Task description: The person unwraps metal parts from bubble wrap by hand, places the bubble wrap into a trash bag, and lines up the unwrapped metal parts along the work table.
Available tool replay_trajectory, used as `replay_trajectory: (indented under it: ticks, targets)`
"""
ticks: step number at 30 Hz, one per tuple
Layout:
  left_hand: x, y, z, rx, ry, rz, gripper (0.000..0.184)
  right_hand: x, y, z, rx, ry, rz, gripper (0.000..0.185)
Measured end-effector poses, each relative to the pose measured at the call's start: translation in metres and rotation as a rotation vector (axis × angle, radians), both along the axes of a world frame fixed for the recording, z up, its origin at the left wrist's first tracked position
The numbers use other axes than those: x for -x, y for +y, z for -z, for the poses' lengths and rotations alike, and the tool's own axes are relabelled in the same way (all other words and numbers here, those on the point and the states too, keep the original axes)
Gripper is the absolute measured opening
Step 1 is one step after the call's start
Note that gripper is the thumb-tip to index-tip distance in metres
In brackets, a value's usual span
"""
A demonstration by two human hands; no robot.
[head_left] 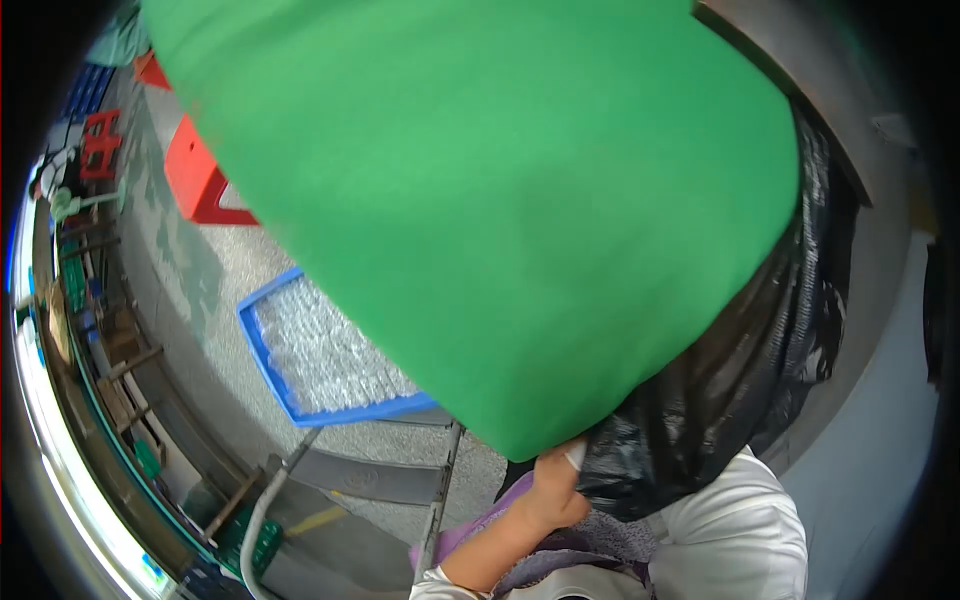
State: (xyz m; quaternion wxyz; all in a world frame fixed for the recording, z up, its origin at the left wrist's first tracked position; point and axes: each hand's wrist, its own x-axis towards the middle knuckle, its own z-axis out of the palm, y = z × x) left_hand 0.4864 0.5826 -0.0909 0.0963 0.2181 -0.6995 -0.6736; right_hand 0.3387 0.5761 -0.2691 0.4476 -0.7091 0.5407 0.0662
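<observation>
A large, smooth green sheet (500, 220) fills the upper middle of the view, its rounded lower corner close to my body. My left hand (560, 490) is closed at that corner, where the green sheet meets a black plastic bag (690, 420). Something white shows at its fingers, too small to name. The crumpled black bag runs along the sheet's right side, partly behind it. My right arm in a white sleeve (740, 530) reaches up under the bag, and my right hand is hidden there.
A blue tray (365, 410) full of clear, shiny pieces lies to the left, beside a metal-framed chair (370, 475). Farther off are a red plastic stool (195, 175) and a long bench with lights (60, 430). A brown-edged panel (800, 95) stands at upper right.
</observation>
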Motion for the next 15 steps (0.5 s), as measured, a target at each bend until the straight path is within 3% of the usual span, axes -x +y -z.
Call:
replay_trajectory:
  ticks: [4, 5, 7, 8, 10, 13, 15]
  targets:
    - [-0.005, 0.004, -0.004, -0.215, -0.045, -0.300, 0.040, 0.010, 0.015, -0.021, 0.016, -0.017, 0.121, 0.085]
    - [0.001, 0.000, -0.007, -0.290, -0.051, -0.404, 0.034, 0.013, 0.020, -0.027, 0.023, -0.016, 0.149, 0.084]
    - [0.005, -0.003, 0.004, 0.061, -0.058, -0.435, 0.035, 0.020, 0.025, -0.038, 0.052, -0.026, 0.168, 0.083]
    - [-0.005, -0.012, 0.010, 0.259, -0.141, -0.261, 0.035, 0.023, 0.025, -0.044, 0.067, -0.030, 0.177, 0.083]
    - [-0.010, -0.014, 0.023, 0.274, -0.153, -0.323, 0.033, 0.032, 0.032, -0.060, 0.101, -0.025, 0.221, 0.081]
    - [-0.020, -0.028, 0.037, 0.202, -0.214, -0.368, 0.029, 0.047, 0.042, -0.083, 0.156, -0.037, 0.274, 0.080]
    - [-0.021, -0.031, 0.041, -0.141, -0.080, -0.558, 0.029, 0.065, 0.039, -0.124, 0.127, -0.078, 0.247, 0.079]
